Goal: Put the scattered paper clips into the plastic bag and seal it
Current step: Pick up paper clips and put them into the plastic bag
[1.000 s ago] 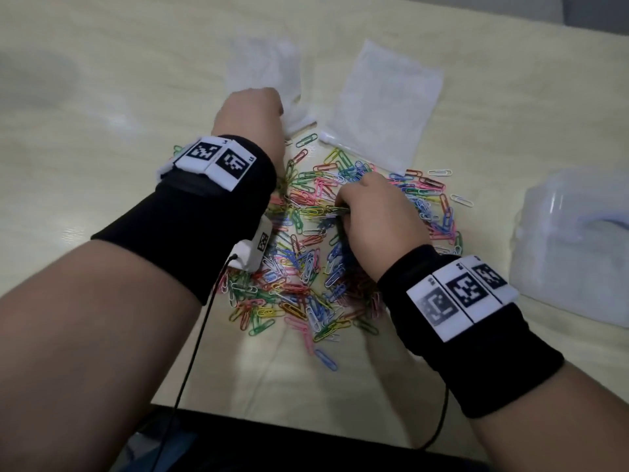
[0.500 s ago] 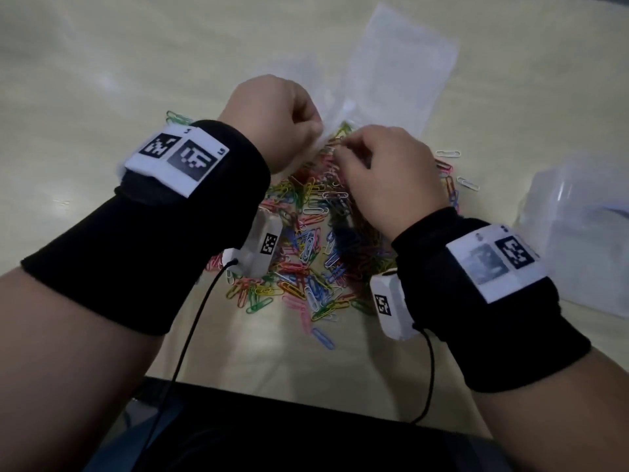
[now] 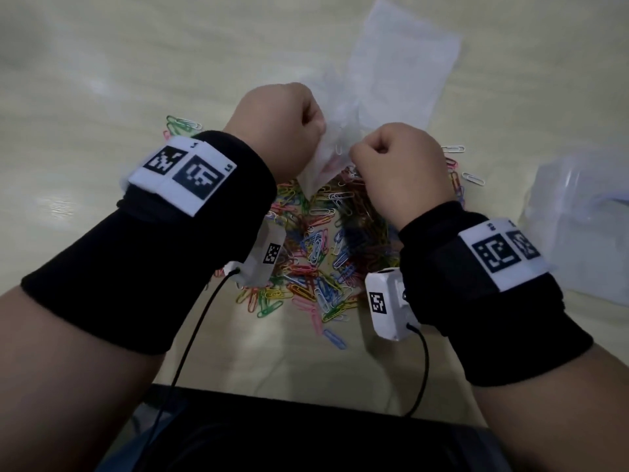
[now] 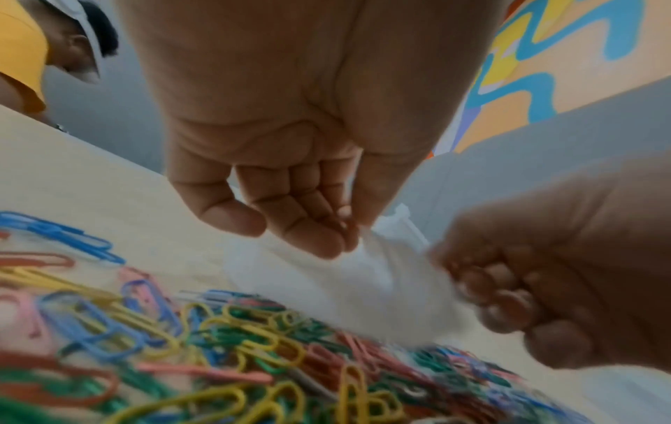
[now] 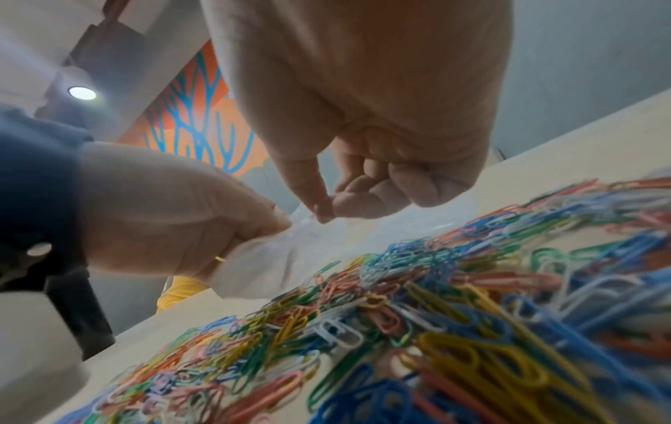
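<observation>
While both hands are raised above the pale wooden surface (image 3: 102,80), a small crumpled clear plastic bag (image 3: 332,144) hangs between them, just over the far edge of the clip pile.

Left hand (image 3: 275,131): fingers curled, thumb and fingertips pinching the bag's upper left edge; grip narrow and closed on the plastic, as the left wrist view confirms at the fingertips (image 4: 327,238).

Right hand (image 3: 398,165): fingers curled into a loose fist, thumb and forefinger pinched together at the bag's right edge; whether this grip holds the plastic, a clip, or both cannot be told. A white clip shows inside the bag near this grip.

Heap of multicoloured plastic-coated paper clips (image 3: 323,253): lying loose on the surface directly below and toward the person from both grips, with a few strays to either side.

Flat white translucent bag (image 3: 401,63): lying on the surface beyond the grips.

Clear plastic lidded box (image 3: 582,226): on the surface well to the right of the right grip.

Black wristbands (image 3: 160,243) with white coded tags and small white wired cameras: one on each forearm.
</observation>
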A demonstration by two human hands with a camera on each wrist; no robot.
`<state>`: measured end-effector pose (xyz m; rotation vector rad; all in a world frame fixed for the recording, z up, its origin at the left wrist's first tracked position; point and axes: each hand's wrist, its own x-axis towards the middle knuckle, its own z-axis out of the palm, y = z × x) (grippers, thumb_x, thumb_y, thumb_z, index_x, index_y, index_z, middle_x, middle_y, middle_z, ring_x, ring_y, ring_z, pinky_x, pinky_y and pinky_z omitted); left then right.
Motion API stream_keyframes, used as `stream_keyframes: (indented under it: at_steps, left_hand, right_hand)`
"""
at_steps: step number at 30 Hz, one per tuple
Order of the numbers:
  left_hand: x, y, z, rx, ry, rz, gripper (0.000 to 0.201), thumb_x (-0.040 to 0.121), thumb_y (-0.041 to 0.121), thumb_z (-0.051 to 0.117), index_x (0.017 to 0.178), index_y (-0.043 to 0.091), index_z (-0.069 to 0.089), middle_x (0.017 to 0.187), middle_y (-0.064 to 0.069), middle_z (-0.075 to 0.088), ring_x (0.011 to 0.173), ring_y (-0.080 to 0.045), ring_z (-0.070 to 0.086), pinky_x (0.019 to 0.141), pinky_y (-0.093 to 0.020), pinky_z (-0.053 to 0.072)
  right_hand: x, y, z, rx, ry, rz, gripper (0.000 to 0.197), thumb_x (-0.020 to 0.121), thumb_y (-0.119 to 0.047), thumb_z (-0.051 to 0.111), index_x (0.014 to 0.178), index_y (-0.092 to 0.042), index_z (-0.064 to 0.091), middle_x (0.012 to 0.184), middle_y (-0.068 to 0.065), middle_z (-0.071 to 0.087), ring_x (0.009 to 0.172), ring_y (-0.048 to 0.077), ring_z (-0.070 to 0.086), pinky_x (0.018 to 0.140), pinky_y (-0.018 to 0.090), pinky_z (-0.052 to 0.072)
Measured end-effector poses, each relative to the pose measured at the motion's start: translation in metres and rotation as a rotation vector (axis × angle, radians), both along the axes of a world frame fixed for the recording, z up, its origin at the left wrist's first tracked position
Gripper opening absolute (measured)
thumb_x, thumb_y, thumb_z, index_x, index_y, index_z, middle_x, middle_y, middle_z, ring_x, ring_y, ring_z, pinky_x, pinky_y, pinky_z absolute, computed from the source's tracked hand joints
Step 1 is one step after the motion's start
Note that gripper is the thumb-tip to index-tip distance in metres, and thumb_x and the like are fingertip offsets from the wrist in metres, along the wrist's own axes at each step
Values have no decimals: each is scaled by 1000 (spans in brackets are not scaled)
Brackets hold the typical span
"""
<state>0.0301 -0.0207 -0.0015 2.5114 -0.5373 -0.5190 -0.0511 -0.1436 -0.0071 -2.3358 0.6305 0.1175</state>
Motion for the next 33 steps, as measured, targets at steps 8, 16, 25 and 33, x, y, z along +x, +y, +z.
stream_keyframes:
  at_steps: [8, 16, 25, 33]
  left_hand:
    - [-5, 2, 11, 30, 20, -88, 14, 78, 13, 62, 81, 27, 63, 62, 16, 51, 78, -13, 58, 60, -19, 36]
    - [-9, 2, 21, 100, -5, -106, 6, 83, 20, 66, 81, 25, 68, 76, 3, 63, 87, -20, 67, 77, -24, 43]
    - [-12, -3, 17, 73, -51, -55, 14, 92, 22, 54, 87, 18, 66, 82, -1, 59, 81, -19, 51, 72, -25, 33]
    - [-16, -10, 17, 39, 25, -6, 18, 87, 18, 57, 83, 8, 72, 74, 1, 63, 77, -20, 60, 70, -25, 38]
  right_hand:
    - [-10, -8, 2, -46, -8, -7, 23, 84, -23, 54, 77, -6, 66, 77, 8, 67, 78, 25, 60, 69, 36, 48]
    - [-26, -8, -8, -281, 177, 269, 48, 88, -52, 55, 125, -22, 53, 128, 7, 47, 121, 31, 42, 97, 41, 40]
    - [-31, -7, -26, -356, 63, 294, 27, 88, -5, 52, 112, -15, 59, 114, 12, 52, 105, 35, 51, 84, 39, 47]
    - [-28, -27, -9, 119, -94, -141, 8, 78, -18, 71, 83, -25, 72, 78, -5, 71, 79, 15, 67, 77, 30, 54]
